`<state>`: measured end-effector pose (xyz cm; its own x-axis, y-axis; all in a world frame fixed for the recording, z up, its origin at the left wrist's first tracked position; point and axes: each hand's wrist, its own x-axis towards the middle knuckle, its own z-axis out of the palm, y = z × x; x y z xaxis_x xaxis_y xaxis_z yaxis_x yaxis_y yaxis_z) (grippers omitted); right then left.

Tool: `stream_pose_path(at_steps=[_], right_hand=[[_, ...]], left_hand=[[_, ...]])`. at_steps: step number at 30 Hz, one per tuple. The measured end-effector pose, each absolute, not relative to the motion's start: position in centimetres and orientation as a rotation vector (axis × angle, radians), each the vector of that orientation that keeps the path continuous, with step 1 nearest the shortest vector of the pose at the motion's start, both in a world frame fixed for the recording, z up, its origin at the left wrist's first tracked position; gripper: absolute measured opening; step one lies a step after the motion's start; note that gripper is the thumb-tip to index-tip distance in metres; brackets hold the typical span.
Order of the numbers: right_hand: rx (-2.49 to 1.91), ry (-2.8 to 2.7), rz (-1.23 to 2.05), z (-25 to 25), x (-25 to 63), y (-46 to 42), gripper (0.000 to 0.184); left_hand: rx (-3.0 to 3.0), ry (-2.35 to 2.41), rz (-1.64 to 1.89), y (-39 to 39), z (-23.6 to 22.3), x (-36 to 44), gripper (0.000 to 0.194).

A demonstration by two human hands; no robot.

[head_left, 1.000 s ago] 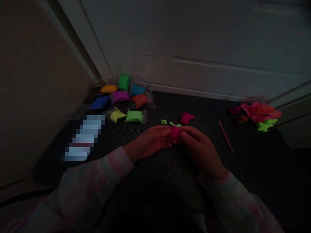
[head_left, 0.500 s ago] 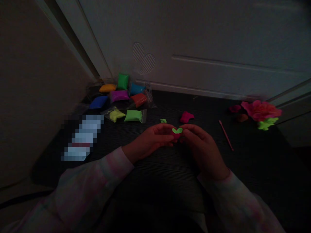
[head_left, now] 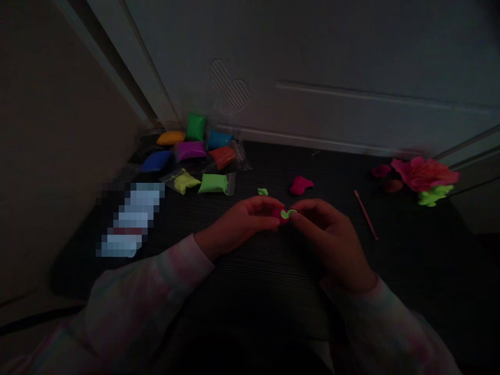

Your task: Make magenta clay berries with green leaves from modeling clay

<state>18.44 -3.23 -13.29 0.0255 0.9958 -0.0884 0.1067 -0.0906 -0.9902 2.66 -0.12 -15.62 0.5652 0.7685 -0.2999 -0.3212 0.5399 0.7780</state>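
Observation:
Between thumb and fingers, my left hand (head_left: 250,221) grips a small pink clay ball (head_left: 276,214), which the fingers partly cover. Two light green clay leaves (head_left: 285,214) stick out from the ball in a V. My right hand (head_left: 332,234) is closed, with thumb and forefinger pinching the right-hand leaf. Just beyond my hands lie a pink clay lump (head_left: 300,185) and a small light green clay piece (head_left: 263,192), both on the dark table.
Several bagged clay packs, among them a light green pack (head_left: 214,183), lie at the back left. A blurred-out pale sheet (head_left: 130,221) is at the left. To the right are a pink modelling tool (head_left: 366,214) and a pink clay flower (head_left: 424,174). A white panel (head_left: 332,62) rises behind.
The pink ball has turned, so its green leaves now face me instead of pointing away. My right fingers have moved onto the right leaf. The view has tipped slightly.

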Motion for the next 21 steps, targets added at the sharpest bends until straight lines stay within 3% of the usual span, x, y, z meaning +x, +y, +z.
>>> stream_pose_path(at_steps=[21], right_hand=[[-1.395,-1.380,1.038,-13.50,18.35,-3.53,0.008]], left_hand=[[0.793,0.718,0.745,-0.16,-15.50,2.87,0.025]])
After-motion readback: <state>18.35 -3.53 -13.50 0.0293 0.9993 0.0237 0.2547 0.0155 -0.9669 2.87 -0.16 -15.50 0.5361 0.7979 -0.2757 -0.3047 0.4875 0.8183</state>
